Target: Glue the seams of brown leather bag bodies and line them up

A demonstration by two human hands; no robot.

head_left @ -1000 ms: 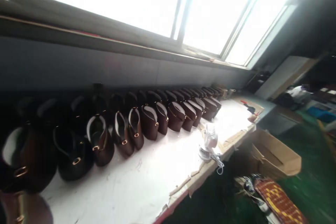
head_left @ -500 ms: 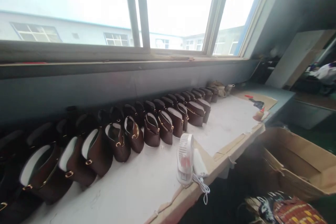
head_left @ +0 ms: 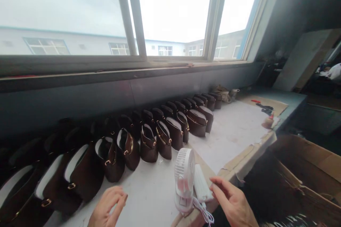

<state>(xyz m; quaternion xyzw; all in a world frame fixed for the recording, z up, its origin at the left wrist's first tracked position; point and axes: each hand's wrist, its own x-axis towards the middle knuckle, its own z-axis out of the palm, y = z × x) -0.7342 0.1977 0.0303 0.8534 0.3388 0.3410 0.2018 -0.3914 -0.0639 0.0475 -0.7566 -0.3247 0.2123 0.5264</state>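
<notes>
My left hand (head_left: 108,207) is over the white-covered tabletop, in front of the dark brown bags. Its fingers are loosely bent with a gap at the thumb, and it holds nothing. At the table's front edge my right hand (head_left: 233,204) is open, fingers slightly bent and apart from the thumb. Those fingertips are close to a white box-shaped device (head_left: 202,184); whether they touch it I cannot tell. Between the hands a small white fan (head_left: 184,179) stands upright, with a white cable (head_left: 204,212) beside it. Nearest the left hand are a brown bag (head_left: 110,161) and its gold buckle.
Several brown bags stand in rows along the wall under the window (head_left: 173,14). Farther right lie a red item (head_left: 255,101), black pieces (head_left: 263,107) and a brownish container (head_left: 268,123). An open cardboard box (head_left: 311,170) sits below the table at right.
Both hands have come into view from below. The view has shifted, so the bags and fan appear lower and somewhat to the left.
</notes>
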